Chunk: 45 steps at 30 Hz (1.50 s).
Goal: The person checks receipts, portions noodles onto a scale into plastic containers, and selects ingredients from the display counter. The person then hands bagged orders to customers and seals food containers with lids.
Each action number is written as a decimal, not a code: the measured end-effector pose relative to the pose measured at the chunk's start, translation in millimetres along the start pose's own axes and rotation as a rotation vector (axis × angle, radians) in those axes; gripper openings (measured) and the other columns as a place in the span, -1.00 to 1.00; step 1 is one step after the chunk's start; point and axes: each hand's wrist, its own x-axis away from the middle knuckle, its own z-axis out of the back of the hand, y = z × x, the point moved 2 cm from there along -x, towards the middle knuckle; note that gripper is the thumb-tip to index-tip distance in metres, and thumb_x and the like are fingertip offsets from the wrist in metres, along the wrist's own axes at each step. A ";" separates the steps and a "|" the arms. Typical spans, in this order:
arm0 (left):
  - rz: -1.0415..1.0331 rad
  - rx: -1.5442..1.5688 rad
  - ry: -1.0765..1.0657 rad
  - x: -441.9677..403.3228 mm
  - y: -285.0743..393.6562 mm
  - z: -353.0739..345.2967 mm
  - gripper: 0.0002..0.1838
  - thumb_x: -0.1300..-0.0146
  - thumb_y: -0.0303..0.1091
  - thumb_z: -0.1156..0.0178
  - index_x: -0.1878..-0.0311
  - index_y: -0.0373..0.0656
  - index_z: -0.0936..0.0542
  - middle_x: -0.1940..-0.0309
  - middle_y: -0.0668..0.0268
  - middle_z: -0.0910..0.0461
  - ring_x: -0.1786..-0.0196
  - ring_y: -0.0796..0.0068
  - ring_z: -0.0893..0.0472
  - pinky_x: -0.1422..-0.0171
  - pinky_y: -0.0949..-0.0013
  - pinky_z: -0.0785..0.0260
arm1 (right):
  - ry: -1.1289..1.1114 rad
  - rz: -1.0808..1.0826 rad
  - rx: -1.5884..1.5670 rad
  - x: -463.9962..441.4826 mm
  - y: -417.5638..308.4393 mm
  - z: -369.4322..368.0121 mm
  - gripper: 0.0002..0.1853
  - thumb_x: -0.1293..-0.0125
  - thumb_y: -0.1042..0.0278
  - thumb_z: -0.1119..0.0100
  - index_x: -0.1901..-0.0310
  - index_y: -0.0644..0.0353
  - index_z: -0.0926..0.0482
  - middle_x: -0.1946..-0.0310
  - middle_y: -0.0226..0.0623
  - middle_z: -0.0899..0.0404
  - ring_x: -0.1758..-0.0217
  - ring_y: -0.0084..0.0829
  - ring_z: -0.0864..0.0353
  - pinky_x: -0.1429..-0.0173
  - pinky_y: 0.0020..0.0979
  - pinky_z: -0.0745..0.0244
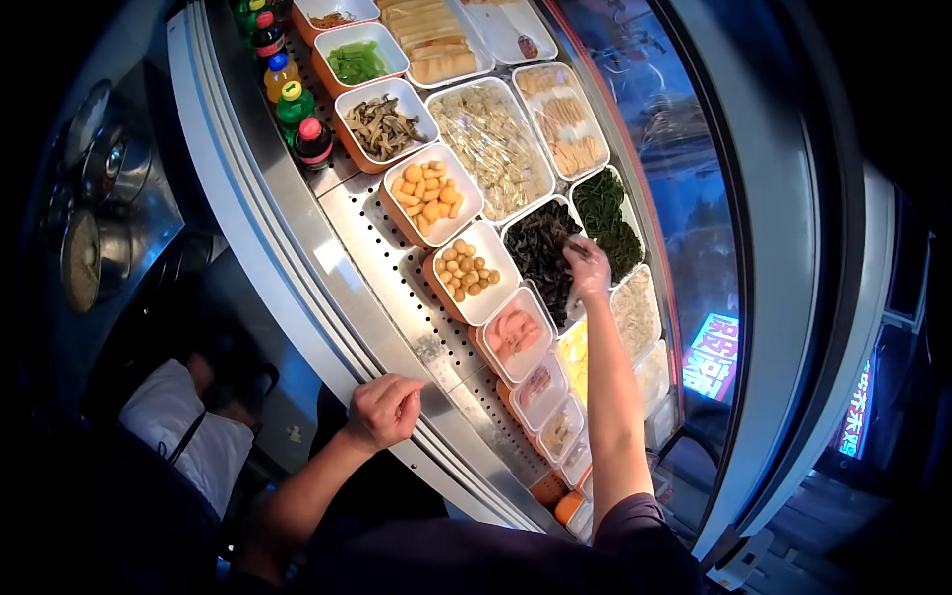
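My right hand (588, 266), which seems to wear a thin clear glove, reaches over a white tub of dark wood ear fungus (543, 248). Its fingers are bunched together at the fungus near the tub's right side, and their tips are partly hidden. Beside that tub are dark green strips (607, 223) on the right and a film-covered tray of pale strands (491, 144) above. My left hand (385, 409) is closed in a loose fist near the counter's metal front edge (337, 372), with nothing visible in it.
Tubs of small round balls (466, 271), orange-yellow pieces (426, 200) and pink slices (516, 335) line the perforated metal shelf (369, 238). Several drink bottles (295, 107) stand at upper left. Curved glass (684, 178) bounds the right side. Metal pots (104, 238) are at far left.
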 end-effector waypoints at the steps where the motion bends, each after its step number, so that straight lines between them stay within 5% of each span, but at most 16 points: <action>1: -0.013 -0.004 0.006 1.4 -1.6 -1.0 -0.85 -0.05 -0.63 -0.19 0.27 -0.25 -0.58 0.55 0.23 -0.55 0.54 0.27 -0.58 0.47 0.32 -0.42 | 0.054 0.284 0.188 -2.8 -15.3 -14.7 -0.68 -0.15 0.37 -0.39 0.04 0.18 -0.65 0.18 -0.25 -0.68 0.26 -0.35 -0.65 0.11 -0.37 -0.56; 2: -0.018 -0.009 0.011 2.4 -2.0 -1.4 -0.84 -0.04 -0.63 -0.19 0.27 -0.25 -0.58 0.55 0.24 -0.55 0.55 0.27 -0.58 0.48 0.32 -0.41 | 0.025 0.298 0.387 -3.7 -24.9 -24.2 -0.63 -0.07 0.37 -0.39 0.03 0.18 -0.64 0.09 -0.02 -0.62 0.03 -0.10 -0.65 -0.13 -0.27 -0.52; 6: 0.006 -0.008 -0.004 1.4 0.0 -0.6 -0.85 -0.04 -0.63 -0.19 0.28 -0.24 -0.57 0.56 0.24 -0.54 0.55 0.27 -0.57 0.48 0.32 -0.41 | 0.067 0.228 0.808 -12.9 1.8 -59.4 -0.57 -0.01 0.33 -0.43 0.01 0.10 -0.65 0.14 0.03 -0.62 0.09 -0.06 -0.65 -0.09 -0.24 -0.53; 10: 0.007 0.012 0.003 1.4 0.0 1.0 -0.86 -0.05 -0.61 -0.18 0.29 -0.23 -0.57 0.55 0.23 -0.54 0.54 0.26 -0.57 0.47 0.30 -0.42 | 0.047 -0.285 -0.525 9.7 -11.1 -26.8 -0.77 -0.20 0.47 -0.28 0.09 0.17 -0.64 0.45 -0.42 -0.60 0.46 -0.53 -0.53 0.36 -0.58 -0.40; 13: -0.011 0.007 0.006 2.0 2.9 0.5 -0.87 -0.06 -0.60 -0.18 0.29 -0.23 -0.56 0.55 0.23 -0.53 0.53 0.24 -0.57 0.45 0.30 -0.43 | -0.258 -0.438 -1.039 48.8 -44.2 12.9 -0.79 -0.28 0.49 -0.22 0.05 0.16 -0.54 0.41 -0.39 -0.55 0.48 -0.49 -0.49 0.40 -0.57 -0.41; 17: -0.022 -0.052 0.012 3.4 9.6 -1.2 -0.89 -0.05 -0.59 -0.19 0.31 -0.22 -0.56 0.54 0.20 -0.54 0.50 0.19 -0.59 0.43 0.27 -0.44 | -0.040 -0.471 -1.233 122.0 -121.2 8.2 -0.75 -0.29 0.54 -0.22 0.01 0.24 -0.50 0.16 -0.19 -0.60 0.22 -0.31 -0.64 0.25 -0.45 -0.63; 19: -0.069 -0.103 0.062 4.0 10.0 -2.7 -0.90 -0.05 -0.57 -0.20 0.34 -0.20 -0.58 0.52 0.18 -0.56 0.49 0.16 -0.60 0.41 0.25 -0.46 | -0.455 -0.382 -1.403 194.7 -258.0 8.2 -0.69 -0.27 0.54 -0.22 -0.05 0.24 -0.49 0.11 -0.24 -0.62 0.14 -0.36 -0.67 0.12 -0.40 -0.68; 23: -0.053 -0.133 0.001 2.6 17.7 0.3 -0.93 -0.08 -0.53 -0.21 0.34 -0.14 -0.58 0.48 0.19 -0.60 0.45 0.18 -0.63 0.37 0.26 -0.49 | -0.319 -0.356 -1.393 269.1 -361.1 9.5 -0.58 -0.22 0.41 -0.24 -0.09 0.35 -0.46 0.14 -0.16 -0.59 0.16 -0.41 -0.61 0.17 -0.57 -0.54; 24: -0.017 -0.119 -0.007 1.7 19.4 0.9 -0.97 -0.15 -0.50 -0.19 0.34 -0.15 -0.60 0.50 0.25 -0.62 0.44 0.23 -0.65 0.33 0.26 -0.51 | -0.490 -0.348 -1.469 282.7 -402.5 26.9 -0.58 -0.21 0.42 -0.24 -0.09 0.39 -0.45 0.14 -0.11 -0.58 0.17 -0.44 -0.58 0.25 -0.65 -0.47; 26: 0.501 0.272 -0.089 4.2 -6.9 -3.3 -0.83 -0.32 -0.27 -0.14 0.14 -0.12 -0.58 0.31 0.21 -0.66 0.27 0.27 -0.68 0.20 0.21 -0.55 | -0.448 -0.206 -1.549 296.7 -461.7 42.5 -0.55 -0.24 0.39 -0.21 -0.13 0.42 -0.41 0.11 -0.05 -0.55 0.25 -0.45 -0.57 0.35 -0.65 -0.46; 28: 1.036 1.446 0.168 -32.5 7.4 26.7 -0.57 -0.43 0.01 0.00 -0.15 -0.12 -0.46 0.06 0.12 -0.61 0.07 0.26 -0.64 0.07 0.12 -0.57 | -0.312 -0.133 -1.459 310.8 -487.9 67.7 -0.49 -0.28 0.35 -0.19 -0.18 0.45 -0.34 0.03 0.02 -0.51 0.24 -0.38 -0.58 0.38 -0.60 -0.55; 31: 0.785 1.184 0.087 -77.1 10.3 65.6 -0.40 -0.45 0.12 0.08 -0.32 -0.15 -0.30 -0.08 0.05 -0.51 0.03 0.24 -0.60 0.05 0.15 -0.59 | -0.554 0.229 -1.610 270.0 -517.8 109.2 -0.50 -0.32 0.35 -0.17 -0.18 0.49 -0.34 -0.08 0.07 -0.45 0.18 -0.29 -0.60 0.30 -0.49 -0.66; 33: 0.722 0.876 0.031 -73.9 -21.9 59.7 -0.50 -0.44 -0.04 0.01 -0.28 -0.18 -0.36 -0.06 0.07 -0.53 0.02 0.28 -0.61 0.10 0.25 -0.59 | -0.317 0.502 -1.381 249.7 -549.0 130.1 -0.60 -0.29 0.40 -0.22 -0.08 0.47 -0.47 -0.09 -0.03 -0.48 0.13 -0.31 -0.62 0.09 -0.40 -0.65; 34: 0.526 0.526 0.035 -70.4 -34.2 50.2 -0.65 -0.38 -0.22 -0.09 -0.13 -0.21 -0.51 0.08 0.12 -0.61 0.11 0.34 -0.64 0.15 0.32 -0.57 | 0.185 0.586 -1.096 254.3 -578.6 132.0 -0.66 -0.26 0.42 -0.26 -0.02 0.43 -0.55 -0.05 -0.11 -0.53 0.12 -0.35 -0.62 -0.02 -0.37 -0.61; 38: 0.201 0.027 -0.071 -65.4 -4.8 42.7 -0.85 -0.29 -0.38 -0.17 0.20 -0.25 -0.62 0.33 0.11 -0.63 0.34 0.20 -0.65 0.24 0.27 -0.51 | -0.053 0.568 -0.215 181.5 -599.5 156.7 -0.62 -0.16 0.50 -0.35 -0.05 0.26 -0.62 0.14 -0.26 -0.66 0.09 -0.45 -0.62 -0.09 -0.44 -0.46; 45: -0.096 -0.289 -0.108 -55.2 -0.6 37.5 -0.94 -0.22 -0.41 -0.17 0.31 -0.15 -0.61 0.40 0.17 -0.64 0.33 0.07 -0.64 0.26 0.13 -0.49 | -0.138 0.464 -0.302 149.2 -613.4 197.0 -0.60 -0.23 0.48 -0.31 -0.12 0.29 -0.57 0.08 -0.21 -0.63 0.07 -0.42 -0.63 0.06 -0.45 -0.61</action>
